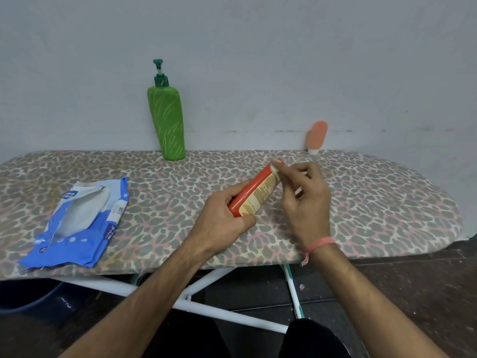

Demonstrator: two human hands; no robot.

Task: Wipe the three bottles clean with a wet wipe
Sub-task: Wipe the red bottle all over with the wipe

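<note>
Red bottle held over ironing board, wipe at its far end.

Left hand (227, 215) curled round near end of red plastic bottle with cream label (255, 195), tilted up and away. Right hand (307, 200) fingertips (284, 174) pinching small pale wet wipe (275, 169) against far tip. Left of fingers: torn blue wipe packet (77, 223) flat on leopard-print board cover (361, 202). Beyond fingers: tall green pump bottle (167, 125) upright; small peach tube (317, 136) standing on white cap, far right.
</note>
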